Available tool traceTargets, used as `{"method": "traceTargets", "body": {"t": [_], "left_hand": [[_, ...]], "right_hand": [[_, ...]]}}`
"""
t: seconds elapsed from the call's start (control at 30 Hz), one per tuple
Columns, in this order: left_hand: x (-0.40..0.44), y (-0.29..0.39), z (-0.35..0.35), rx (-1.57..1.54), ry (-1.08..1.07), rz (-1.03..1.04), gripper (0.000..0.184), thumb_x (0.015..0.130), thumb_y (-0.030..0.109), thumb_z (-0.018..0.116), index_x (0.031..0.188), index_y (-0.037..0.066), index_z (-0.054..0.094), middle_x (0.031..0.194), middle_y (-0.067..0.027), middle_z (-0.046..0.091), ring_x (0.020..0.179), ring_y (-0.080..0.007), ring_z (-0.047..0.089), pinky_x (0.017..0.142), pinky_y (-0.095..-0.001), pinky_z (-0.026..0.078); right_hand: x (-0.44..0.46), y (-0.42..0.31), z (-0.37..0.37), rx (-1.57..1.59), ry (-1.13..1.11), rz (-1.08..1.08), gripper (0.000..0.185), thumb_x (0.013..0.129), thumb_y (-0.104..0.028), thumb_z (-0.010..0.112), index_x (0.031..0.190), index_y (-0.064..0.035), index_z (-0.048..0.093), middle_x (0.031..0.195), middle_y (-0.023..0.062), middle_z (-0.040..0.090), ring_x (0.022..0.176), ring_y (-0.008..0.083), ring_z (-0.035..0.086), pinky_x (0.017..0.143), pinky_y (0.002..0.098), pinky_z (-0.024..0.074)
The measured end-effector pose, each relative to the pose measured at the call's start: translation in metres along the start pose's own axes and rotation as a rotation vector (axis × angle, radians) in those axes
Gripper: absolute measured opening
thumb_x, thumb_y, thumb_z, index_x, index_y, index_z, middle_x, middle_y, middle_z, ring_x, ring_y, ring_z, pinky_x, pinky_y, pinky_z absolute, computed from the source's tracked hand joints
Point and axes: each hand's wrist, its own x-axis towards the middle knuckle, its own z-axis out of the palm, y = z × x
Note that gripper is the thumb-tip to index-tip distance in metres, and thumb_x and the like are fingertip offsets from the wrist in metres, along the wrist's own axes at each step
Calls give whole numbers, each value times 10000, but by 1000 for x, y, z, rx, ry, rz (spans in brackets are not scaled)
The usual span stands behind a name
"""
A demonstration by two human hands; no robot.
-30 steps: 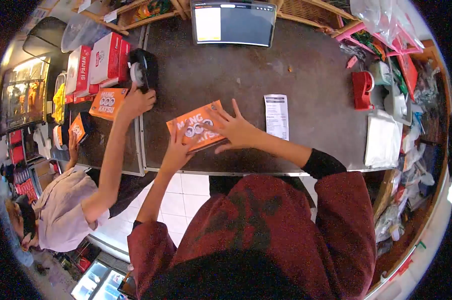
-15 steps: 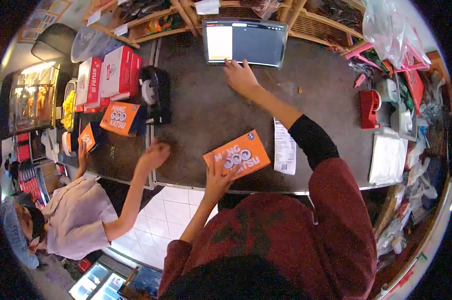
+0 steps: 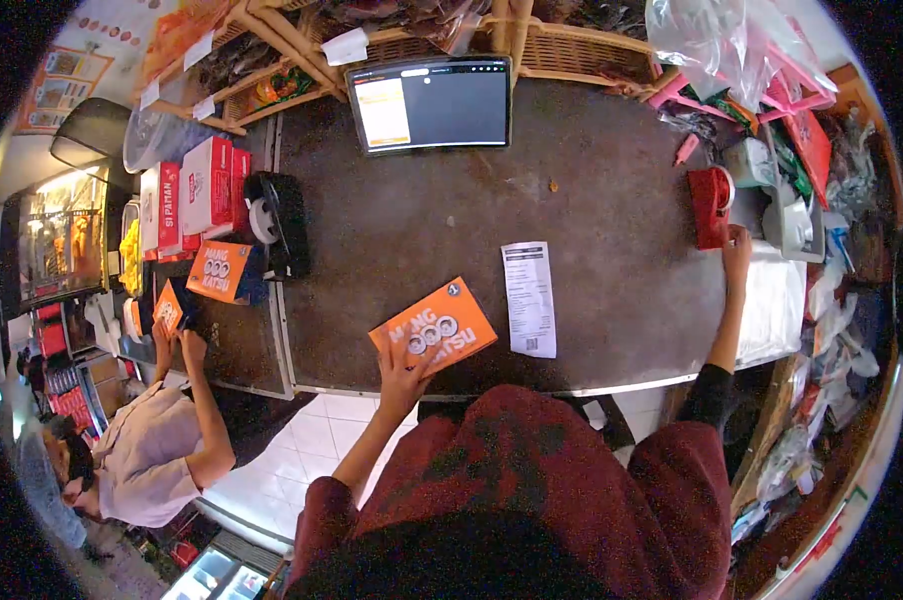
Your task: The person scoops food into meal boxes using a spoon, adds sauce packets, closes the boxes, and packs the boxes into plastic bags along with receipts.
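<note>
An orange box (image 3: 452,318) with white lettering lies tilted near the table's front edge. My left hand (image 3: 402,375) rests on its lower left corner, fingers spread over the lid. To the right of the box is a printed receipt (image 3: 529,300), flat on the dark table (image 3: 402,220). At the far right, my right hand (image 3: 738,250) reaches the lower end of the red tape dispenser (image 3: 708,208); its fingers are small, and their grip cannot be made out. White plastic bags (image 3: 772,310) lie just beside that hand.
A tablet (image 3: 432,105) stands at the back below wicker shelves. On the left are red-and-white boxes (image 3: 207,185), a black dispenser (image 3: 280,225) and another orange box (image 3: 219,271). A co-worker (image 3: 152,440) handles a small orange box (image 3: 169,308). A grey tray (image 3: 800,225) sits right.
My right hand has gone from the box to the tablet, then across to the tape dispenser. My left hand stays on the box. The co-worker's reaching hand has drawn back to the small orange box.
</note>
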Motion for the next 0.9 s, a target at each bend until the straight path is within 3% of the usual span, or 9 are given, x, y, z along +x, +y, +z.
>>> {"method": "traceTargets", "body": {"t": [0.07, 0.17, 0.27, 0.33, 0.47, 0.63, 0.67, 0.8, 0.9], "left_hand": [[-1, 1, -1, -11, -11, -6, 630, 655, 166, 679, 1232, 322, 480, 1421, -118, 214, 1270, -475, 149, 963, -579, 250], [-2, -1, 2, 35, -38, 9, 634, 653, 164, 688, 1233, 314, 478, 1418, -120, 217, 1270, -476, 143, 971, -576, 246], [-2, 1, 4, -13, -35, -13, 618, 660, 170, 693, 1226, 303, 484, 1415, -125, 218, 1266, -477, 147, 976, -576, 242], [-1, -1, 4, 18, -15, 0, 605, 659, 179, 700, 1216, 294, 493, 1413, -131, 218, 1262, -477, 154, 987, -572, 234], [-4, 0, 5, 8, -33, -16, 571, 678, 168, 680, 1211, 272, 501, 1393, -162, 239, 1252, -487, 171, 1007, -557, 221], [3, 15, 3, 46, -6, -9, 566, 710, 185, 671, 1239, 251, 482, 1329, -149, 349, 1237, -480, 213, 983, -558, 227], [2, 15, 9, 59, -8, -32, 566, 710, 185, 671, 1239, 251, 482, 1329, -149, 349, 1237, -480, 213, 983, -558, 227], [9, 34, 24, 123, 102, -85, 577, 770, 266, 629, 1299, 200, 410, 1325, -113, 367, 1233, -489, 205, 942, -575, 256], [18, 58, 31, 100, 206, -253, 609, 795, 293, 595, 1335, 167, 343, 1326, -94, 372, 1234, -490, 195, 919, -592, 268]], "right_hand": [[5, 23, 7, 461, -94, 280, 285, 788, -285, 624, 924, -35, 607, 804, 75, 624, 721, 194, 572, 674, 322, 449], [27, 103, 43, 576, -385, 269, 335, 813, -316, 604, 1034, -65, 596, 902, 28, 601, 768, 129, 538, 697, 348, 452], [27, 31, -14, 572, -497, 666, 334, 819, -361, 565, 1048, -121, 602, 899, 7, 590, 815, 139, 534, 730, 381, 443], [9, -7, -56, 815, -202, 676, 301, 811, -383, 546, 995, -160, 630, 880, -31, 605, 905, 131, 527, 719, 359, 417], [-50, 26, -52, 471, -231, 367, 330, 840, -331, 527, 1012, -71, 633, 806, 45, 655, 746, 141, 599, 706, 305, 468], [-55, -37, -35, -436, -129, 656, 344, 782, -352, 519, 763, -39, 662, 791, 171, 639, 764, 312, 627, 688, 365, 498], [-48, -15, -24, -410, -393, 569, 244, 774, -242, 529, 792, -39, 662, 765, 167, 642, 719, 291, 638, 671, 367, 503], [-82, -155, -27, 644, -417, 135, 238, 751, 1, 533, 959, -54, 633, 745, 106, 659, 713, 192, 644, 649, 304, 498], [-137, -332, -36, 1032, -811, 205, 296, 747, -69, 612, 1036, -51, 555, 818, 70, 645, 737, 182, 635, 643, 290, 491]]}}
